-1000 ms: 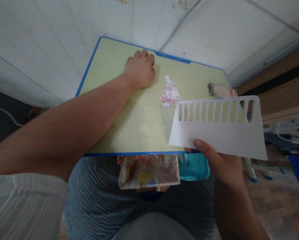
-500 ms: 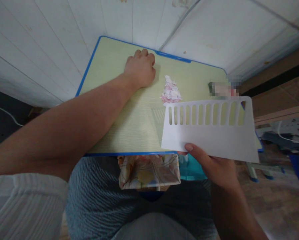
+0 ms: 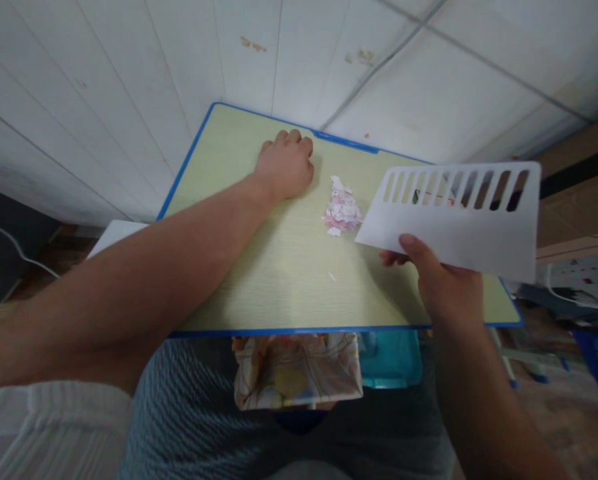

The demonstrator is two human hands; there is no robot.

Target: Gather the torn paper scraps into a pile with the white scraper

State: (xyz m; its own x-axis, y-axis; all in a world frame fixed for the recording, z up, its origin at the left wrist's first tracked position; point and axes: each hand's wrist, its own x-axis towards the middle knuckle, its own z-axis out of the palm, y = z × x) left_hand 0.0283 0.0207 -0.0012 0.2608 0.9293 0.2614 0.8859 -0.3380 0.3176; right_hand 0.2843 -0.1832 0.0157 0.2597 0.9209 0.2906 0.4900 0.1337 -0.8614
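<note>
Beyond the left hand (image 3: 286,163) stands a white panelled wall (image 3: 309,73), a grey cable (image 3: 379,70) slanting up it to that hand's right. Nearer the body than the right hand (image 3: 443,280), and left of it, are a turquoise container (image 3: 391,363) and a pattern-covered box (image 3: 299,380). Well right of that hand sits a blue basket (image 3: 596,367) above brownish floor (image 3: 579,427).

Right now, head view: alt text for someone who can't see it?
The right hand holds a white slotted sheet above a pale green table, beside a small heap of paper scraps. The left hand rests on the table, fingers curled, left of the heap.
</note>
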